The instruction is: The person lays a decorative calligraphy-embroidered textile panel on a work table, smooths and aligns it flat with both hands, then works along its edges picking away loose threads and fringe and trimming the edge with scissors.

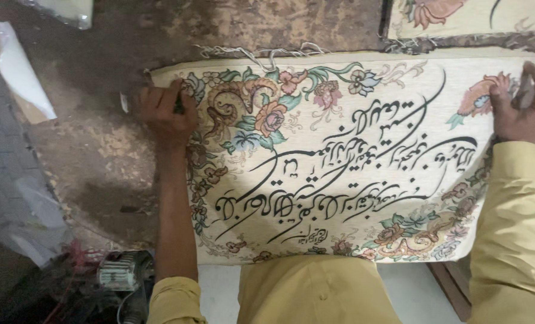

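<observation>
Woven calligraphy panel (339, 156), cream with floral corners, lies flat on the worn work surface (99, 150), filling centre to 3 o'clock. Left hand (165, 114) presses its 9 o'clock edge, gripping a small dark tool; right hand (522, 102) clutches the 2 o'clock corner. Spreading looks nearly finished. One panel here, a second (459, 15) at 1 o'clock.

Both arms are stretched out forward and spread wide apart. The left hand (164, 114) is curled shut, knuckles up. The right hand (519, 102) is also curled shut.
</observation>
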The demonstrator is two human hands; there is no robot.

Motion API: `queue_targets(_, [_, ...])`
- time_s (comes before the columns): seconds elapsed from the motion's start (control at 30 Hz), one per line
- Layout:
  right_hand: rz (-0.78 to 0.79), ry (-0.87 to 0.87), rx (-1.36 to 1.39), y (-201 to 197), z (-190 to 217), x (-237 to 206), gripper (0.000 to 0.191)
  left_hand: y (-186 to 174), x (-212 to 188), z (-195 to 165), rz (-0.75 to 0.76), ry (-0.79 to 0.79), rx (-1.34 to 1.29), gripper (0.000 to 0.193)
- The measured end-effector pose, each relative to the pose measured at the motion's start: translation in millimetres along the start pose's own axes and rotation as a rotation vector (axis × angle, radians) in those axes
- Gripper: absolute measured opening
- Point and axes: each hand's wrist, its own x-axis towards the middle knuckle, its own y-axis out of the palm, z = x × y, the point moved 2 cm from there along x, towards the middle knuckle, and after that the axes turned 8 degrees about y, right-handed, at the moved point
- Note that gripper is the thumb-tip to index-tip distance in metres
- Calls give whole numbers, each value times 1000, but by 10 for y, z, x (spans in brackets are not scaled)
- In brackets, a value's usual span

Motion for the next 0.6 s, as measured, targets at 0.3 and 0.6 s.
queue_targets(0.3, [-48,-50,-141,-92,-88,-7,53,84,-105,62,11,82,55,22])
queue_targets(0.6, [-29,-11,-530,137,526,-42,34,111,-5,69,133,-22,71,24])
